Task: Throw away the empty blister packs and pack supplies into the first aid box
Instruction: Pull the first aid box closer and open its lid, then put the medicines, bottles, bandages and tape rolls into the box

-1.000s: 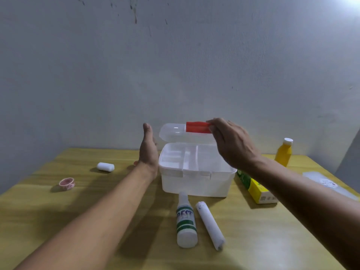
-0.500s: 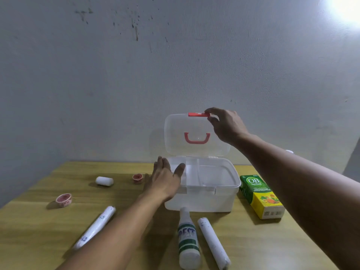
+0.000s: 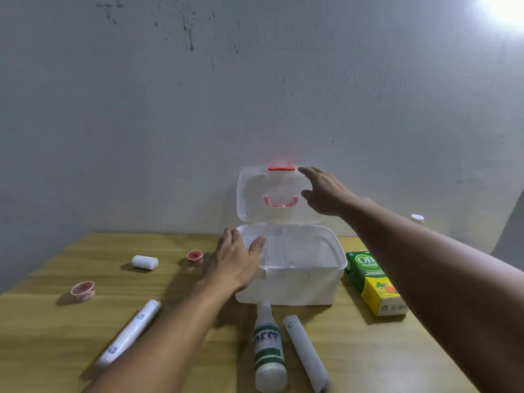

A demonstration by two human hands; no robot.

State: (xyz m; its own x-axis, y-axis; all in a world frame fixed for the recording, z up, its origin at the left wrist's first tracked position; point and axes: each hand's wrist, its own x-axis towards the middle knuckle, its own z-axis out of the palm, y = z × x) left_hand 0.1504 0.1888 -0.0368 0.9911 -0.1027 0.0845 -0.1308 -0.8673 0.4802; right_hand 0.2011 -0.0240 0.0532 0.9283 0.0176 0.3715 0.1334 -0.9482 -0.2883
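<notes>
Now the right hand (image 3: 326, 194) has apparently released the lid (image 3: 276, 194) (fingers spread); left hand (image 3: 235, 262) open, empty.

Stained grey wall (image 3: 198, 109) behind a yellow wooden table (image 3: 368, 350), bright light (image 3: 507, 7) at top right.

Both forearms bare, reaching forward from the lower edge of the view. I see the left hand (image 3: 236, 263) palm down, fingers loosely spread and extended, thumb angled out to the right, wrist straight. The right arm runs in from the lower right at a steeper rise, so I log the right hand (image 3: 326, 191) as higher and farther out than the left. Its fingers are extended and slightly parted, nothing gripped (thumb hangs below the palm). The two hands are apart, not touching each other.
</notes>
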